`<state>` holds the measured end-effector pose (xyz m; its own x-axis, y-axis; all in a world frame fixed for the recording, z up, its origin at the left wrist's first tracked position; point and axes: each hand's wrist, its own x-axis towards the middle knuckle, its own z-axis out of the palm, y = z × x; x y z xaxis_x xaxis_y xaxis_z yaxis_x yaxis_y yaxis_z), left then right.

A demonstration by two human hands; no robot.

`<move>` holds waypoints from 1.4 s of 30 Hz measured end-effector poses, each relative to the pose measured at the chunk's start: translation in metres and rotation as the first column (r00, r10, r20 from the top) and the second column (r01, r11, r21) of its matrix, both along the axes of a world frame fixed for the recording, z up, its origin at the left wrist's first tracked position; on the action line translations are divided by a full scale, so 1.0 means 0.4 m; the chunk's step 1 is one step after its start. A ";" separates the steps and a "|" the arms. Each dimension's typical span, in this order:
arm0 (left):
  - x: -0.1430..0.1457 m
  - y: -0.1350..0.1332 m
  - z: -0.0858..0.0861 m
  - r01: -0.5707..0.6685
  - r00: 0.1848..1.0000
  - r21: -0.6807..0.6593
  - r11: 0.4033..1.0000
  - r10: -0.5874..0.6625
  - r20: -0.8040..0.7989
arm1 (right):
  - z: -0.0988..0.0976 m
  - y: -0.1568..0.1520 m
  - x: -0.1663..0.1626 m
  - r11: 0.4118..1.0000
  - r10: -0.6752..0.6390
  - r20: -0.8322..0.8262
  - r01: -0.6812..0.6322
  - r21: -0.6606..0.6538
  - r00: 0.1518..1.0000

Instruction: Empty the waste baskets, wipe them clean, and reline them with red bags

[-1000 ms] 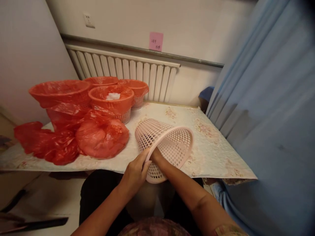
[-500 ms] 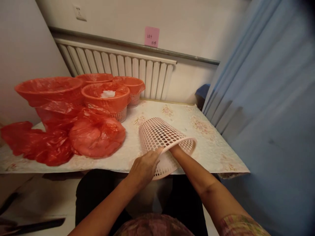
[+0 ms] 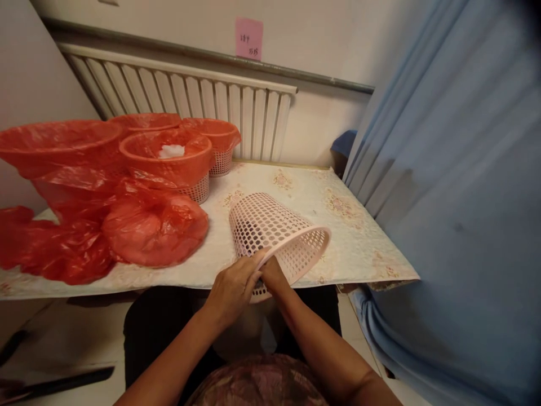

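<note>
Left hand [image 3: 234, 286]: clamped on the rim of the pink basket [image 3: 270, 219].
Right hand [image 3: 271, 273]: inside it, fingers hidden, so I cannot tell their state.
Pink basket: tipped over on the bench [image 3: 359, 256], ahead of both hands.
Red bag [image 3: 156, 234]: left of the left hand.

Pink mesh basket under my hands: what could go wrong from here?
1. The basket lies tilted on its side, its rim seeming to jut past the front edge of the table; it might tip lapward if the left hand loosens its grip.
2. The right hand is largely hidden inside, so a snag could go unseen.
3. Bunched red plastic lies to the left; a leftward swing might disturb it.
</note>
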<state>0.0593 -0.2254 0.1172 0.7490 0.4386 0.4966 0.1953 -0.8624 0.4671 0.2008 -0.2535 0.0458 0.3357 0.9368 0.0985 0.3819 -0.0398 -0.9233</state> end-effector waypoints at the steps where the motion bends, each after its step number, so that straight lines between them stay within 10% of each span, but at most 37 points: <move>1: -0.002 -0.001 -0.002 0.003 1.000 -0.006 1.000 -0.003 0.004 | -0.018 -0.012 0.001 1.000 0.011 0.045 -0.012 0.018 0.999; 8: -0.013 -0.008 -0.022 -0.013 1.000 -0.033 0.999 0.014 0.006 | -0.109 -0.122 0.148 0.990 0.119 0.734 -0.028 -0.135 0.668; 13: -0.016 -0.006 -0.027 -0.034 0.999 -0.024 0.999 0.034 0.014 | -0.064 -0.179 0.279 0.987 -0.131 0.638 0.158 0.015 0.759; 16: -0.011 -0.003 -0.025 -0.031 0.999 -0.009 0.999 0.031 0.011 | -0.021 -0.232 0.306 0.946 -0.323 0.270 0.299 0.129 0.907; 22: 0.017 0.013 -0.009 -0.054 0.999 0.002 0.999 0.054 -0.006 | 0.140 -0.345 0.292 0.671 -0.508 -0.464 0.671 0.315 0.726; 29: 0.052 0.031 0.013 -0.044 0.999 0.025 0.999 0.044 -0.002 | 0.364 -0.338 0.206 0.272 -0.742 -0.282 0.658 0.702 0.608; 31: 0.055 0.031 0.016 -0.048 0.999 0.030 0.998 0.048 -0.002 | 0.389 -0.312 0.170 0.320 -0.803 -0.039 0.485 0.814 0.595; 33: 0.054 0.031 0.014 -0.056 0.998 0.030 0.998 0.056 -0.014 | 0.393 -0.279 0.132 0.525 -0.719 0.269 0.246 0.815 0.641; 37: 0.043 0.036 -0.008 -0.151 0.987 0.004 0.989 0.151 -0.056 | 0.365 -0.205 0.066 0.896 -0.271 0.794 -0.159 0.415 0.544; 42: 0.023 0.049 -0.040 -0.211 0.975 0.032 0.977 0.212 -0.069 | 0.334 -0.136 0.043 0.943 -0.178 0.919 -0.206 0.261 0.352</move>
<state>0.0687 -0.2057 0.1012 0.6745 0.5794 0.4576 0.4065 -0.8088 0.4249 0.2178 -0.3077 0.1793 -0.1652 0.7959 0.5824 0.9856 0.1548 0.0680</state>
